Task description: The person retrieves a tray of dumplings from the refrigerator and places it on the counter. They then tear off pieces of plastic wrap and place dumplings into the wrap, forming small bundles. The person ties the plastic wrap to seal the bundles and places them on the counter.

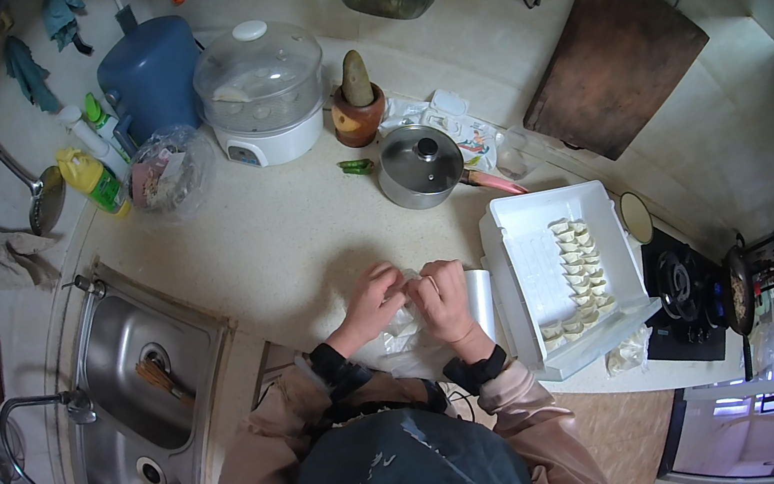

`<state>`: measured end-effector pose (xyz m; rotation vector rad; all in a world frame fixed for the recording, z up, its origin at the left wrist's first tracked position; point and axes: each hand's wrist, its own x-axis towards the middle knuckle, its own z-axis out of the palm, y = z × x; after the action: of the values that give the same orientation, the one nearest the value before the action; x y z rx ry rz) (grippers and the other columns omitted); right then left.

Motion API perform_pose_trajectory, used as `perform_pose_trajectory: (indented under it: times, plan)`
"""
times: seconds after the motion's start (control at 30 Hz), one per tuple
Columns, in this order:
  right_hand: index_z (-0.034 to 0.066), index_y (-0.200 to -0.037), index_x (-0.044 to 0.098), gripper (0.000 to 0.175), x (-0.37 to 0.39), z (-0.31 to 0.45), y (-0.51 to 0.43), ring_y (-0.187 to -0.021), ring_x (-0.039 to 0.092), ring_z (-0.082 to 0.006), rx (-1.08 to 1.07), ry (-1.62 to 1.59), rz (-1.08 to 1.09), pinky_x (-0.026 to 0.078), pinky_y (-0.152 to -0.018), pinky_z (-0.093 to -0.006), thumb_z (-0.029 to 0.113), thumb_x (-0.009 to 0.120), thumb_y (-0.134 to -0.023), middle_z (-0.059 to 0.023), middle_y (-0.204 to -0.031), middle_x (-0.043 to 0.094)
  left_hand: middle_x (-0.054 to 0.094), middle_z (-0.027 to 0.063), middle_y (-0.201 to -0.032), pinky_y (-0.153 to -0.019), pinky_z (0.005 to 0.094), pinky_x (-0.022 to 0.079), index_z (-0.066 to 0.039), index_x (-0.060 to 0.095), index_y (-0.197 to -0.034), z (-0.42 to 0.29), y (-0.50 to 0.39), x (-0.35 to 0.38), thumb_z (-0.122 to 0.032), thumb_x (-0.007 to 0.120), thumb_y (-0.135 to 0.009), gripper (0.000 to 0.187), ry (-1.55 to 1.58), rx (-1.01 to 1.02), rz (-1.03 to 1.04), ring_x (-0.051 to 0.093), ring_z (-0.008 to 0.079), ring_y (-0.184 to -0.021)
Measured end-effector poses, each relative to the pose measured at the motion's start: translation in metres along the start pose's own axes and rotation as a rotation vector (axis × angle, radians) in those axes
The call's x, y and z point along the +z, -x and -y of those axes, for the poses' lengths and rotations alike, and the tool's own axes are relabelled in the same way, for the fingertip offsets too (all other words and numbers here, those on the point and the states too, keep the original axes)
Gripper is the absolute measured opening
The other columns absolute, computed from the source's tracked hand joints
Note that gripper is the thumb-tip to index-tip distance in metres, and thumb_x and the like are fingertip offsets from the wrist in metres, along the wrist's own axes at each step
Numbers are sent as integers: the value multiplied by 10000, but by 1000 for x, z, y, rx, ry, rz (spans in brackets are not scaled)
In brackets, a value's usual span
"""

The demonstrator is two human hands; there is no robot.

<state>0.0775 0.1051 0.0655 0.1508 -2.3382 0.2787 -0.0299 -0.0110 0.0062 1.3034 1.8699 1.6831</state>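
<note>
At the counter's front edge, my left hand (pixel 374 303) and my right hand (pixel 444 301) are close together, fingers pinching the gathered top of a clear plastic bag (pixel 402 331). Whitish contents show through the bag, too blurred to name. A roll of plastic film or bags (pixel 481 303) lies just right of my right hand. Further right, a white plastic tray (pixel 532 249) holds rows of folded dumplings (pixel 582 272).
A lidded saucepan (pixel 419 168), green peppers (pixel 355 166), a mortar with pestle (pixel 358 113) and an electric steamer (pixel 263 94) stand behind my hands. The steel sink (pixel 139 357) is at left, a gas stove (pixel 679 287) with a frying pan (pixel 738 293) at right.
</note>
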Motion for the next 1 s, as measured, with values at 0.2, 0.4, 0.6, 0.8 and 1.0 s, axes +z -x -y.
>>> perform_pose_trajectory:
  times: [0.2, 0.4, 0.6, 0.8, 1.0]
  plan:
    - [47, -799, 517, 186, 10, -12, 9, -665, 515, -296, 98, 2, 70, 428, -576, -400, 14, 664, -689, -124, -773, 488, 574, 135, -814, -706, 387, 443, 24, 568, -819, -5, -10, -14, -131, 567, -876, 165, 93, -15, 85, 558, 296, -789]
    - [48, -823, 503, 181, 19, -8, 19, -651, 524, -305, 175, -88, 36, 442, -567, -409, -1, 651, -732, -121, -754, 481, 617, 79, -844, -783, 292, 460, 16, 624, -976, -7, -18, -25, -93, 543, -940, 141, 167, -234, 278, 582, 162, -839]
    - [32, -865, 522, 167, 20, -3, 25, -672, 537, -318, 222, -121, 17, 449, -580, -417, 0, 651, -763, -133, -772, 494, 535, 34, -1222, -875, 263, 455, -61, 530, -1316, -21, -29, -31, -33, 556, -913, 405, 366, -80, 43, 542, 119, -1058]
    - [19, -884, 527, 168, 21, -5, 26, -694, 539, -316, 160, -105, 13, 452, -599, -409, 1, 639, -761, -135, -789, 497, 605, 63, -1067, -850, 274, 463, -27, 643, -1148, -12, -31, -31, -3, 550, -888, 277, 264, -19, 342, 586, 158, -958]
    - [16, -867, 510, 190, 19, -5, 26, -694, 531, -306, 121, -77, 36, 452, -600, -398, -15, 631, -725, -131, -787, 483, 605, 76, -933, -799, 300, 479, -17, 664, -977, 2, -37, -34, -16, 586, -859, 142, 166, -12, 395, 607, 196, -879]
